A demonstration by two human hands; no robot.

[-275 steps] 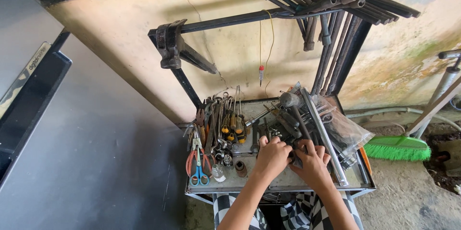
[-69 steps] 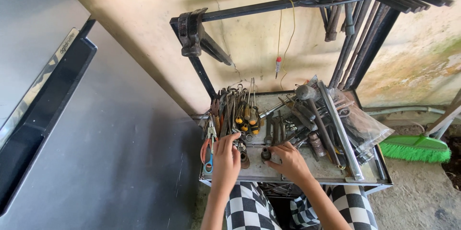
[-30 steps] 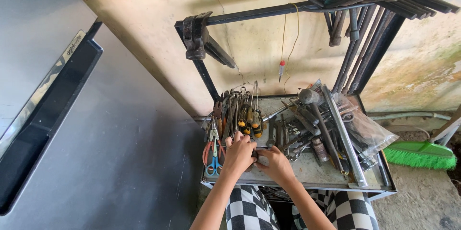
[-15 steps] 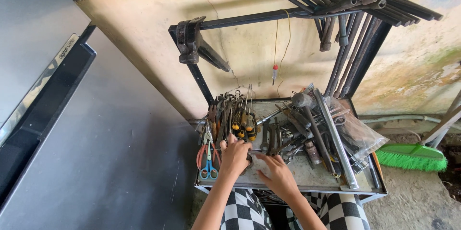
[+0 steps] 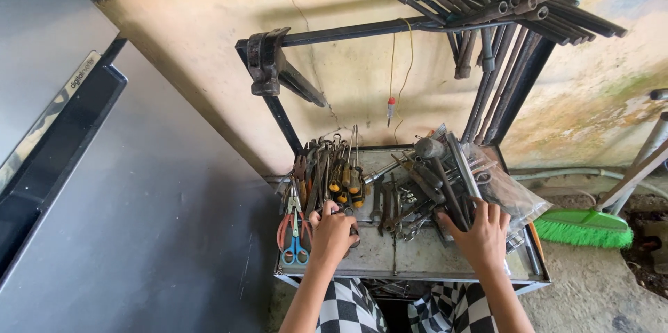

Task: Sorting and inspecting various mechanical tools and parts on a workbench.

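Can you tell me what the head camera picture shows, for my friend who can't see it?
A person's left hand rests by screwdrivers and scissors on a cluttered metal tool tray, while the right hand reaches into a pile of hammers and wrenches. Long socket wrenches hang on a rack above.

small dark socket point(image 5: 354, 233): upright on the tray's near-left part
long tools point(image 5: 445, 187): dark, greasy pile, far right

Both hands on cluttered tool tray point(image 5: 417, 263), wrenches point(image 5: 393, 204) between.
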